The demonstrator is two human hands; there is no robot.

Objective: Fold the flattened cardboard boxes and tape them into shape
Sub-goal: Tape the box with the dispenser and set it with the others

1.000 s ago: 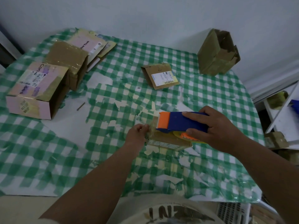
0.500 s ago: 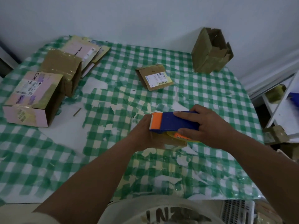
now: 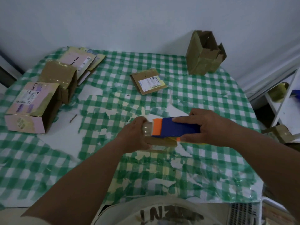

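Where tape gleams, box [image 3: 159,141] brown.

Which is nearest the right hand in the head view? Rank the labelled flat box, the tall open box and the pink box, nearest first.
1. Labelled flat box, beyond the right hand, mid-table.
2. Tall open box, far right corner by the wall.
3. Pink box, far left edge.

Home packing corner, checkered tablecloth [image 3: 203,98], taped cardboard boxes [image 3: 32,108], plain white wall [image 3: 129,21]

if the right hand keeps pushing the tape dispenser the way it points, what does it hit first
Probably the left hand, which grips the small box just ahead of the dispenser's orange end. Right hand; depth is unclear.
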